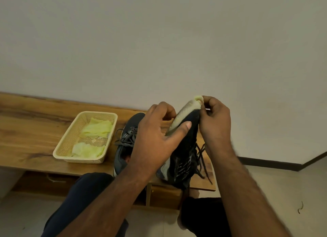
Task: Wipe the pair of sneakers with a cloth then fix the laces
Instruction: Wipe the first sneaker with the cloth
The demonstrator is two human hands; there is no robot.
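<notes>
Held sneaker (185, 148): sat right of frame centre, lifted off the bench, toe up, sole turned left, loose laces (201, 159) hanging at its right.
Cloth (198, 100): pale yellow, bunched at the sneaker's toe, at the top of the sole edge.
Right hand (215, 120): fingers curled, pinched the cloth against the toe.
Left hand (155, 139): wrapped the sole side, thumb laid across the pale sole, fingers bent over the far edge, gripping the sneaker.
Second sneaker (123, 146): grey, lay on the bench just left of and behind the left hand, laces slack; partly hidden by that hand.
Stage, as judged: wiping of the first sneaker under way; laces on both looked undone.
Risk, slip: held only at the sole side, so a hard wipe at the toe could twist the sneaker out of the left hand's grip.
Risk, laces: dangling ends could catch under the cloth or the right wrist and be pulled further out of the eyelets.
Risk, knock: a dropped sneaker could strike the second sneaker or fall past the bench edge.
Basket (58, 152): cream, left of centre on the bench, held more yellow cloths (97, 129).
Bench (35, 130): wooden, ran across the left and middle.
In the way: the left forearm crossed over the second sneaker.
Legs (85, 192): dark trousers, lower frame.
</notes>
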